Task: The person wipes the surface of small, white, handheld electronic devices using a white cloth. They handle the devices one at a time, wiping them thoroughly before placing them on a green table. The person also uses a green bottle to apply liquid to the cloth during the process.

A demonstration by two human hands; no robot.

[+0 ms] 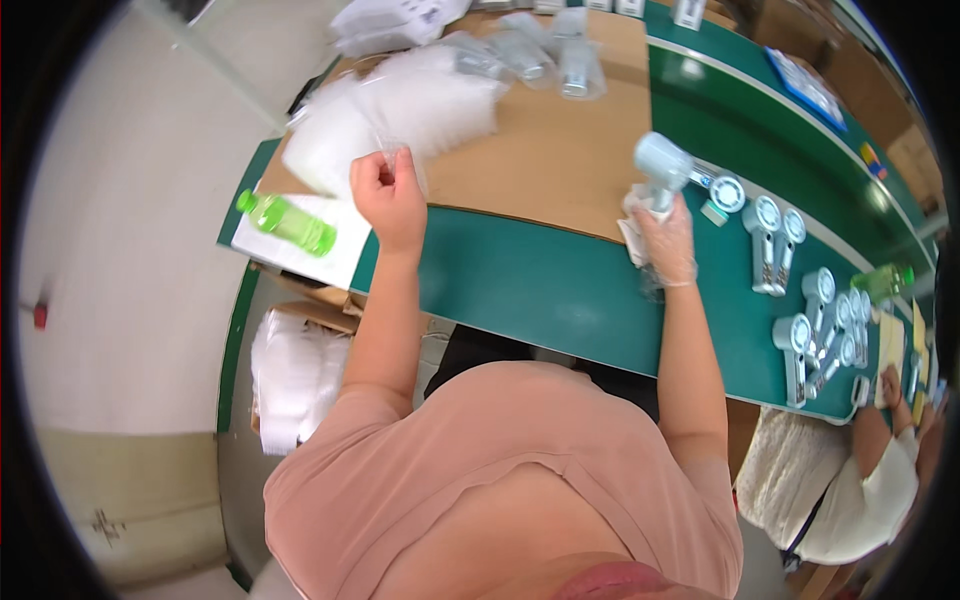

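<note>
My bare left hand is closed in a pinch on the edge of a clear plastic bag at the front of a pile of thin, whitish plastic bags. On the other side, my right hand, in a clear plastic glove, grips a pale blue shower head by its handle, the head upward. A crumpled white cloth is bunched against that same hand. Just right of it, another shower head lies on the green table. Several more shower heads rest farther right.
Bagged shower heads lie at the back of a brown cardboard sheet. A green bottle is on its side over white paper at the left. Another person works at the right, a hand near the table.
</note>
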